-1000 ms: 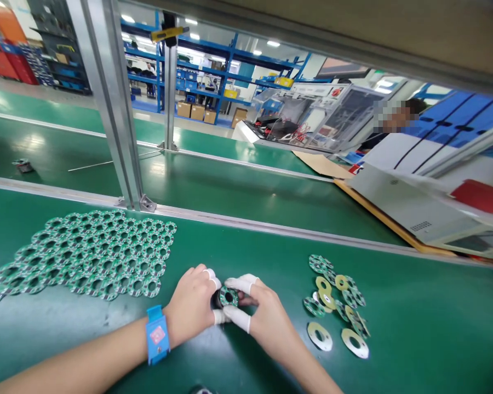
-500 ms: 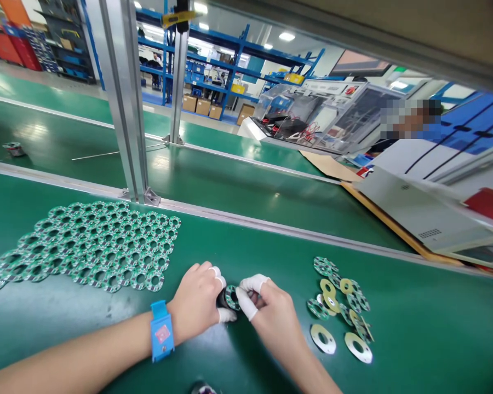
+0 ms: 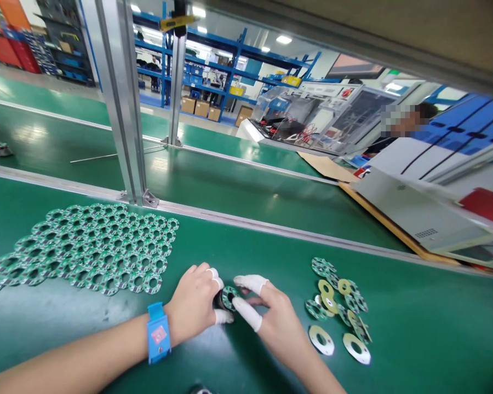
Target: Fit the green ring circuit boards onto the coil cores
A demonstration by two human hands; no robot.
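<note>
My left hand [image 3: 197,298], with white finger cots and a blue wrist strap [image 3: 159,332], is wrapped round a dark cylindrical part [image 3: 217,300]. A green ring-shaped circuit board [image 3: 229,297] sits at that part's right end, facing my right hand. My right hand [image 3: 269,309] also wears white finger cots. Its thumb and index finger are spread on either side of the board's right edge; whether the thumb touches it I cannot tell. The inside of the left grip is hidden.
Many ring circuit boards [image 3: 107,246] lie in rows at left. At right is a loose pile of boards and pale yellow rings [image 3: 327,302]. A metal post [image 3: 125,109] rises from the rail. Another round part [image 3: 0,149] sits on the green belt. A dark object [image 3: 200,389] shows at the bottom edge.
My right thumb and index finger have spread apart from a pinch at the board's edge. The board now shows more fully. The round part on the belt has moved left.
</note>
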